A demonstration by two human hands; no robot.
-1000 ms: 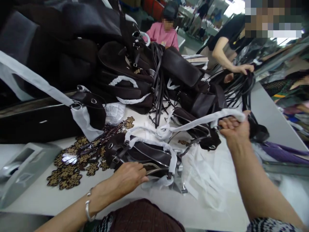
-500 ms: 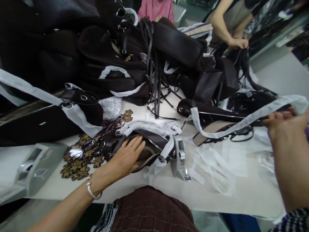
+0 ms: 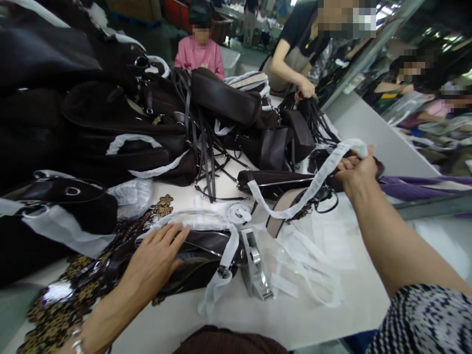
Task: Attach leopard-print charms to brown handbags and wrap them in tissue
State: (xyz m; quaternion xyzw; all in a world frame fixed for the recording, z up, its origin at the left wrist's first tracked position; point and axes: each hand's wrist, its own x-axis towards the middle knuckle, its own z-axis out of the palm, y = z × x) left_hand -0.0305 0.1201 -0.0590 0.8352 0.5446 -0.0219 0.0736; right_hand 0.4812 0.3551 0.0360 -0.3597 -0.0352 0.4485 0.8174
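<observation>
My left hand lies with its fingers extended on a dark handbag, which has a zipper and a white-wrapped strap. At the right, my right hand is closed round the white-wrapped strap of another dark bag. That strap curves down in a loop to the bag's left end. A metal tape dispenser stands beside the handbag under my left hand. Flower-shaped patterned charms are heaped to the left of that handbag.
Dark bags are piled along the left and back. Thin black straps hang over the middle. Clear plastic strips lie at the right front. Across the table, a person's hand holds black straps; another person in pink is behind.
The view has turned up and to the right. My right hand has moved inward with the wrapped strap, whose loop now rises higher. My left hand remains on the handbag.
</observation>
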